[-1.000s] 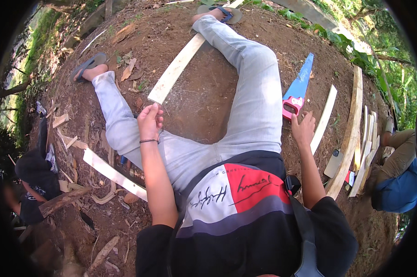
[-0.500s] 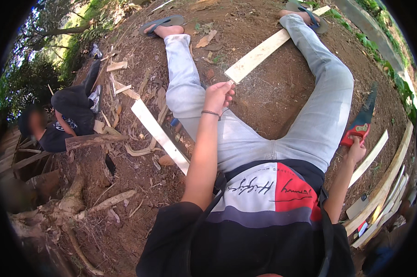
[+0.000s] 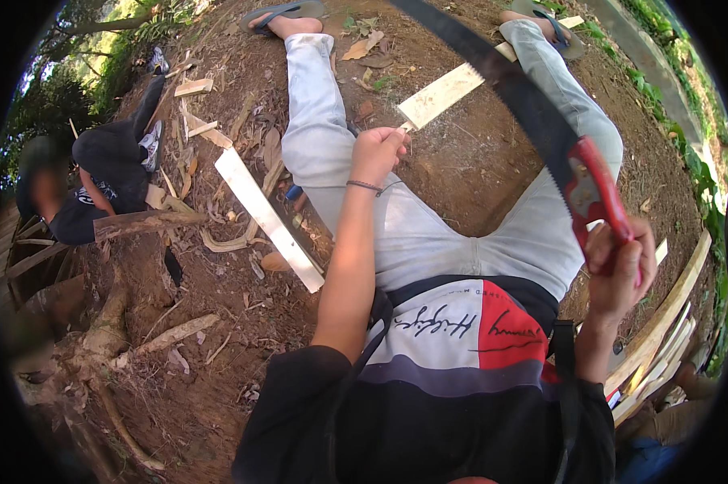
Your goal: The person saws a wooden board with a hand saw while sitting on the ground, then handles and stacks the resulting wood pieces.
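My right hand [image 3: 624, 262] is wrapped round the red handle of a hand saw [image 3: 533, 113]. The saw is raised over my right leg, its dark blade slanting up and to the left across the view and hiding part of the board. With fingers pinched together, my left hand [image 3: 378, 155] grips a small narrow piece at the near end of a pale wooden board [image 3: 445, 94]. That board lies on the dirt between my legs, its far part under my right foot. The blade appears above the board, apart from my left hand.
Left of my leg lies another pale board [image 3: 267, 218], with wood scraps [image 3: 195, 87] beyond it. Several long planks [image 3: 662, 323] are at the right. A person [image 3: 98, 189] sits at the far left near roots [image 3: 122, 331]. Dry leaves litter the dirt slope.
My right hand has lifted the saw from beside my right leg and swung it up and inward over the leg. My left hand stays at the board's end.
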`<move>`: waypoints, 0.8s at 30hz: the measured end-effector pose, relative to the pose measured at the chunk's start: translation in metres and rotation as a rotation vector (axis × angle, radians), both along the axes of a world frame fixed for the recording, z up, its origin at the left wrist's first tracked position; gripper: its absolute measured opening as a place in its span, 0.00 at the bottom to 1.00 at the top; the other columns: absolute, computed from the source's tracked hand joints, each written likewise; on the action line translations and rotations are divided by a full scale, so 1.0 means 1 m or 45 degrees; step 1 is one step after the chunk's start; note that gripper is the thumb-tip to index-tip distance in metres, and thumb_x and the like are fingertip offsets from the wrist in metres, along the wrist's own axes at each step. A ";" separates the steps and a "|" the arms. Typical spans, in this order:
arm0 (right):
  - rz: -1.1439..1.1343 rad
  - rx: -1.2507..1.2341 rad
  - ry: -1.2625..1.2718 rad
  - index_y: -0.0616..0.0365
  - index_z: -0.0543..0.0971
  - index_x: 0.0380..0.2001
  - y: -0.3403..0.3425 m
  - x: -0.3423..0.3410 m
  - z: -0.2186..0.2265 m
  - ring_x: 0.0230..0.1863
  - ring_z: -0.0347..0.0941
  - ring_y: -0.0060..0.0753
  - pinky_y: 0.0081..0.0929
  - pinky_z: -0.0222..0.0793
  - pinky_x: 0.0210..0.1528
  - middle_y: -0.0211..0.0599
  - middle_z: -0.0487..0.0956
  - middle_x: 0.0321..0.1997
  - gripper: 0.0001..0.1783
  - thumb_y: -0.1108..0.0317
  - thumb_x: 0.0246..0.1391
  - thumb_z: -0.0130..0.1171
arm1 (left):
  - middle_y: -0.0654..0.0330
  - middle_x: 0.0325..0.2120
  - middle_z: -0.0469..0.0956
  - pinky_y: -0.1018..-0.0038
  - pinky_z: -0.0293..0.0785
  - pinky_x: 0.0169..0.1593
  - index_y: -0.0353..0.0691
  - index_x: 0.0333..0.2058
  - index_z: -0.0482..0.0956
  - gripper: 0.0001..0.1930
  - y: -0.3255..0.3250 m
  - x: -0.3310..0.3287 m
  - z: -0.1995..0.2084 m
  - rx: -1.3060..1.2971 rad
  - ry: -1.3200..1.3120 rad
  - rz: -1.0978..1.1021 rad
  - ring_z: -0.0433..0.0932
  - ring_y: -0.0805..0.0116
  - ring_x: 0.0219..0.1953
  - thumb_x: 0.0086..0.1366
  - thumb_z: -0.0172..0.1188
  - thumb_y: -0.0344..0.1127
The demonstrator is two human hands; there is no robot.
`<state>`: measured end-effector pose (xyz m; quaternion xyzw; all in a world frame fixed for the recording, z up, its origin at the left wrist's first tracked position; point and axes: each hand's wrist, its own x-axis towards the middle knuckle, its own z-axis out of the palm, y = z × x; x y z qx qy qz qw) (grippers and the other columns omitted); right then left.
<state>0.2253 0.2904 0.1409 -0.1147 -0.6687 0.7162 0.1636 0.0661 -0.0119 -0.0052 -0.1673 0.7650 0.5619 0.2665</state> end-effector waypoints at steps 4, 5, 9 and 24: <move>0.213 -0.028 -0.311 0.64 0.72 0.34 -0.029 0.009 -0.003 0.16 0.60 0.12 0.13 0.53 0.19 0.25 0.69 0.16 0.21 0.52 0.63 0.51 | 0.69 0.16 0.74 0.81 0.61 0.21 0.36 0.28 0.82 0.12 0.001 0.003 -0.004 -0.003 0.068 -0.006 0.66 0.82 0.17 0.63 0.56 0.37; 0.213 -0.078 -0.343 0.64 0.72 0.34 -0.033 0.010 -0.005 0.16 0.60 0.11 0.13 0.54 0.19 0.25 0.69 0.16 0.21 0.53 0.63 0.51 | 0.69 0.16 0.74 0.81 0.62 0.21 0.36 0.28 0.82 0.11 0.003 0.002 -0.002 -0.013 0.084 -0.027 0.66 0.83 0.17 0.63 0.56 0.37; 0.261 -0.042 -0.451 0.63 0.73 0.33 -0.040 0.009 -0.005 0.17 0.61 0.11 0.13 0.56 0.20 0.23 0.70 0.17 0.17 0.57 0.63 0.51 | 0.71 0.17 0.70 0.84 0.57 0.19 0.40 0.29 0.80 0.10 0.000 0.004 -0.001 0.010 0.043 0.010 0.65 0.84 0.17 0.63 0.58 0.40; 0.334 0.164 -0.386 0.64 0.74 0.32 -0.039 0.031 -0.020 0.18 0.65 0.13 0.15 0.59 0.22 0.24 0.71 0.16 0.15 0.61 0.61 0.53 | 0.67 0.17 0.72 0.82 0.62 0.21 0.35 0.31 0.78 0.10 0.010 0.009 -0.013 0.090 0.182 0.154 0.67 0.81 0.17 0.64 0.55 0.36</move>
